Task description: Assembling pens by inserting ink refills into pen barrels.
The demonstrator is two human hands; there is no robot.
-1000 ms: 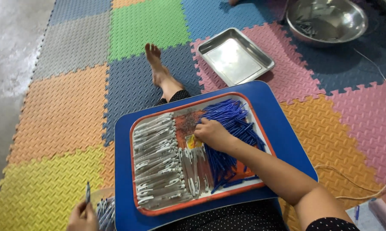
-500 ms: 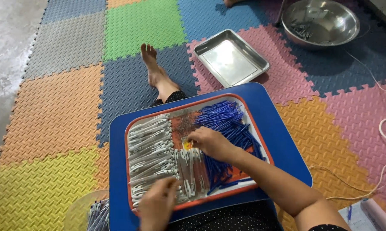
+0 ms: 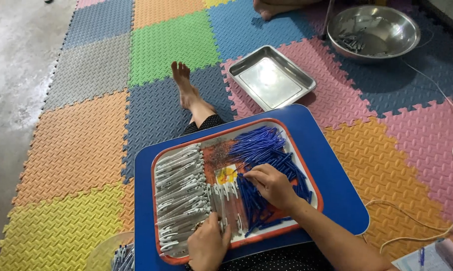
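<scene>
Blue plastic rods (image 3: 266, 150), thin like pen refills, lie heaped in the right half of the orange-rimmed tray (image 3: 314, 188) on your lap, and your right hand (image 3: 270, 183) rests on that heap with its fingers curled narrow, pinching at one or two of the rods near the tray's middle. Whether it has truly lifted one I cannot tell.

Your left hand (image 3: 206, 246) sits at the near edge of the tray, fingers bent and pressed down onto the white pen barrels (image 3: 181, 193), which are laid in rows filling the left half. It touches them, but the view does not show whether it grips one.

The tray rests on a blue board (image 3: 339, 185) across your lap. Beyond it, your bare foot (image 3: 184, 83) stretches out on the coloured foam mat (image 3: 81, 150). A rectangular steel tray (image 3: 271, 78) lies on the mat just past the board, and a round steel bowl (image 3: 374, 30) with a few small parts stands farther off to the right. At the lower left, a clear container (image 3: 113, 256) holds more pens.
</scene>
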